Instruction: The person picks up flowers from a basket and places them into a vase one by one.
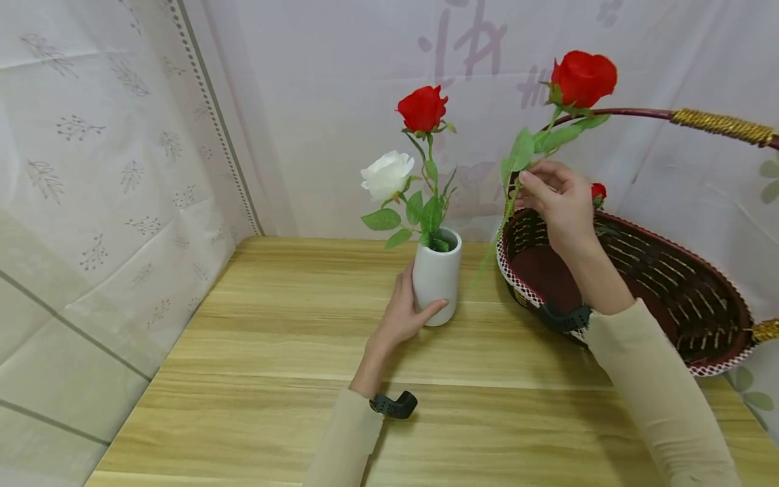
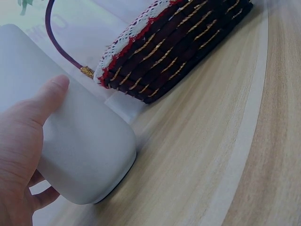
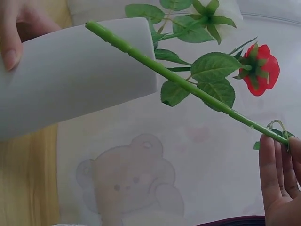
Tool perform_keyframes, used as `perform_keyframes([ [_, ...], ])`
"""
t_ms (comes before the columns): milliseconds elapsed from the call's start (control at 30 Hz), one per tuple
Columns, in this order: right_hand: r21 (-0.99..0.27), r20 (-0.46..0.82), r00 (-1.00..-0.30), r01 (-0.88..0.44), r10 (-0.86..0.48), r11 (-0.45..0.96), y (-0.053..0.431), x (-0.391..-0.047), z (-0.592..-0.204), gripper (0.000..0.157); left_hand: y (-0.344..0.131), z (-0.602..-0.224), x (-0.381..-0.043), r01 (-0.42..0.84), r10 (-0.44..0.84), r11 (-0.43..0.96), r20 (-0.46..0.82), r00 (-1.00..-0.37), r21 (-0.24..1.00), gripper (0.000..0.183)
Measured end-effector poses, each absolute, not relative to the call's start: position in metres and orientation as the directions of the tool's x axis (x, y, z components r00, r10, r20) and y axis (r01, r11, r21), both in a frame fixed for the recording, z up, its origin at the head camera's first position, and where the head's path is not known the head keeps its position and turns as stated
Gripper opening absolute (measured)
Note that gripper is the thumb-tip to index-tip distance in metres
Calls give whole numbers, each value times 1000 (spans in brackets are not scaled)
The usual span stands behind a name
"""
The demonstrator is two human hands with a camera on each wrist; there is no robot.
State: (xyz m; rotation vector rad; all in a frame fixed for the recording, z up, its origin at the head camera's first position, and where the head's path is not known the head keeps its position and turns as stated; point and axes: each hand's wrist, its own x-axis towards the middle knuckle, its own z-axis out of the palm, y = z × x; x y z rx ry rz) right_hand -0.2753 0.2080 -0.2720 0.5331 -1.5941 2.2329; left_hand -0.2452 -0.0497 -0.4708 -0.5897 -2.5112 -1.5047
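Note:
A white vase (image 1: 435,287) stands on the wooden table, holding a red rose (image 1: 422,108) and a white rose (image 1: 387,176) with green leaves. My left hand (image 1: 404,311) grips the vase low on its left side, the thumb across its front; the other fingers are partly hidden behind it. Up and to the right, my right hand (image 1: 566,206) pinches the stem of another red rose (image 1: 584,78) between thumb and fingers. In the right wrist view the bare green stem (image 3: 188,86) slants past the vase's mouth, its cut end overlapping the vase wall.
A dark woven basket (image 1: 681,264) with lace trim sits at the right, under my right forearm. Its arched handle (image 1: 645,113) rises behind the held rose. Another red bloom (image 1: 599,193) shows at the basket's far rim. Printed cloth (image 1: 316,122) hangs behind the table.

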Motion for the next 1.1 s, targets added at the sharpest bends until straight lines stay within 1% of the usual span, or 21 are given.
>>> perform_keyframes([
  [133,-801,499,-861,-502,97,-326,204,-278,-266,10,-50,-471,-245,412,252,416,332,-909,811,102],
  [333,-807,472,-870,-492,144,-326,202,-282,-260,14,-50,-470,-245,398,250,418,318,-915,816,102],
  [700,-787,459,-868,-497,190,-367,197,-288,-252,18,-50,-471,-245,400,253,417,318,-914,816,102],
  [1100,-767,475,-852,-523,220,-372,189,-291,-246,14,-50,-471,-246,398,255,419,315,-914,816,102],
])
